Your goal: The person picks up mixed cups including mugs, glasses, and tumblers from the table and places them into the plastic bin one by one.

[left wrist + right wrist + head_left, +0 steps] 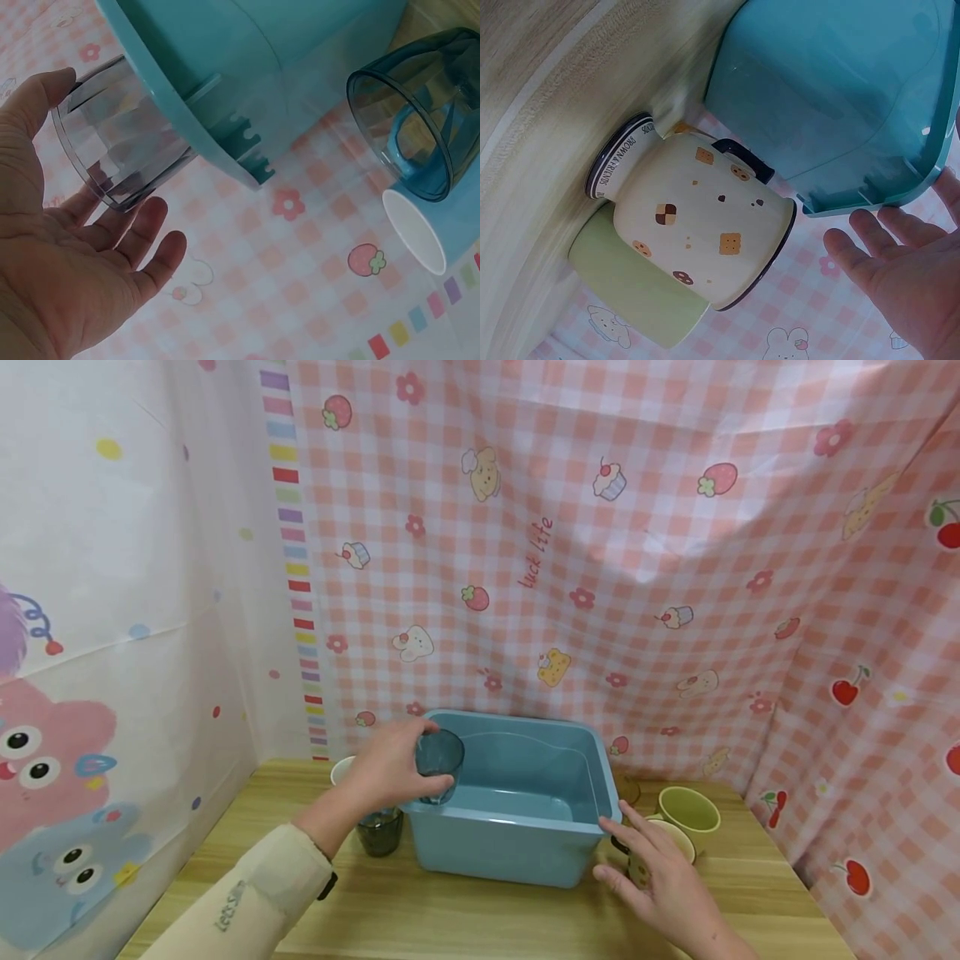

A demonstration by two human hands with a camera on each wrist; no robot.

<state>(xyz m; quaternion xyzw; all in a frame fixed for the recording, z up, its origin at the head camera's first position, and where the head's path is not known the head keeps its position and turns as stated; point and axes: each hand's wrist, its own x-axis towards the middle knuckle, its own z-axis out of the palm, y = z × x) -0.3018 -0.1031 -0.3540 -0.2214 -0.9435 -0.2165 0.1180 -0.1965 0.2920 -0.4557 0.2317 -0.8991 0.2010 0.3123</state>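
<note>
A clear, smoky drinking glass [442, 752] is held in my left hand [390, 767], thumb and fingers around its sides, over the left end of a blue plastic bin [502, 852]. In the left wrist view the glass [124, 135] is partly behind the bin's rim. My right hand [663, 889] has its fingers spread, with fingertips at the bin's right rim. Just beside that hand stands a cream mug [705, 217] with cookie prints and a dark handle, which the hand partly covers in the head view.
Left of the bin stand a dark glass mug [380, 835] and a cup with a white rim [342, 768], blue outside in the left wrist view [457, 217]. A green cup [690, 810] is at the right. A checked cloth [525, 635] hangs behind the wooden table [420, 918].
</note>
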